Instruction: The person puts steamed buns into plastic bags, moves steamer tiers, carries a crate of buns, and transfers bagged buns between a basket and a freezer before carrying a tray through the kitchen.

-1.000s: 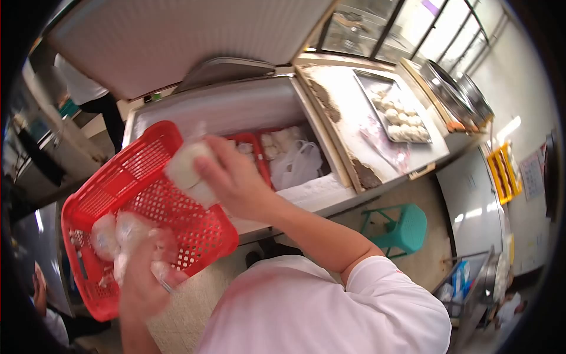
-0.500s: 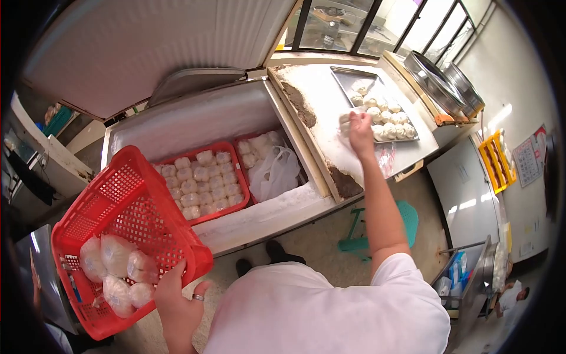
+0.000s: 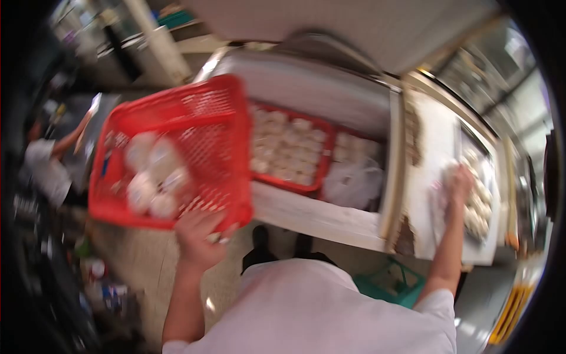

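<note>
My left hand (image 3: 201,239) is closed on the near rim of a red plastic basket (image 3: 209,133), held tilted beside the open chest freezer. Inside the basket lie several white buns in clear plastic bags (image 3: 141,192). My right hand (image 3: 461,183) reaches over the freezer's white top, at the near side of a metal tray (image 3: 492,221) of white buns (image 3: 477,209). Its fingers look curled round something pale, which blur keeps me from making out. Clear plastic (image 3: 437,203) lies just left of that hand.
Within the freezer (image 3: 330,218) sit a red crate (image 3: 315,187) of bagged buns and a white plastic bag (image 3: 354,183). A green stool (image 3: 386,283) stands below the freezer top. At far left is another person (image 3: 47,165) in a white shirt.
The view has swung left, so the freezer and tray appear farther right and another person shows at left. My left hand still holds the basket; my right stays by the tray.
</note>
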The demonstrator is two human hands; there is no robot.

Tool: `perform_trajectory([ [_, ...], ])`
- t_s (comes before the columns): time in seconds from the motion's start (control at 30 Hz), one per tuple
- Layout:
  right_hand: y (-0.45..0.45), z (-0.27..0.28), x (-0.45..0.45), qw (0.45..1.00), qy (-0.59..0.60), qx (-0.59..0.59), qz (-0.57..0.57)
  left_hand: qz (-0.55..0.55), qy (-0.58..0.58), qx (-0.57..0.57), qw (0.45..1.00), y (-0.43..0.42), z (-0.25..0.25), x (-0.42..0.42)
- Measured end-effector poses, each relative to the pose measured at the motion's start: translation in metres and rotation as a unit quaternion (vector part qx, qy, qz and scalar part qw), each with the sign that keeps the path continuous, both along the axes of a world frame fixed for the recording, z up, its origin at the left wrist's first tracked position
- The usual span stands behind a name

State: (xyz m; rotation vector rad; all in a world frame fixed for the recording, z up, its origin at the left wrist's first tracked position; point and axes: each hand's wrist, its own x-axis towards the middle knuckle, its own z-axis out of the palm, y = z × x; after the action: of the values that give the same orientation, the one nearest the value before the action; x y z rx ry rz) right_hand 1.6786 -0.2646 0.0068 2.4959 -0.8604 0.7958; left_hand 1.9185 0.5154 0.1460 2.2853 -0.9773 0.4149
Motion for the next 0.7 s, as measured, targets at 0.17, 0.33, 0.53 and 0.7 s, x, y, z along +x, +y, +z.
perform_trajectory([
  [0.17, 0.110, 0.087, 0.093, 0.991, -0.101, 0.082, -0.011, 0.013, 0.022, -0.015, 1.000, -0.004, 0.007, 0.003],
  [0.33, 0.376, 0.187, 0.224, 0.815, -0.112, 0.450, 0.347, -0.038, 0.063, -0.049, 0.996, 0.009, 0.017, 0.012],
  [0.53, 0.647, 0.209, 0.342, 0.609, 0.226, 0.386, 0.655, 0.022, 0.010, -0.099, 0.995, 0.122, 0.044, 0.045],
  [0.7, 0.761, 0.135, 0.409, 0.530, 0.442, 0.209, 0.693, 0.134, -0.034, -0.061, 0.988, 0.222, 0.025, 0.074],
])
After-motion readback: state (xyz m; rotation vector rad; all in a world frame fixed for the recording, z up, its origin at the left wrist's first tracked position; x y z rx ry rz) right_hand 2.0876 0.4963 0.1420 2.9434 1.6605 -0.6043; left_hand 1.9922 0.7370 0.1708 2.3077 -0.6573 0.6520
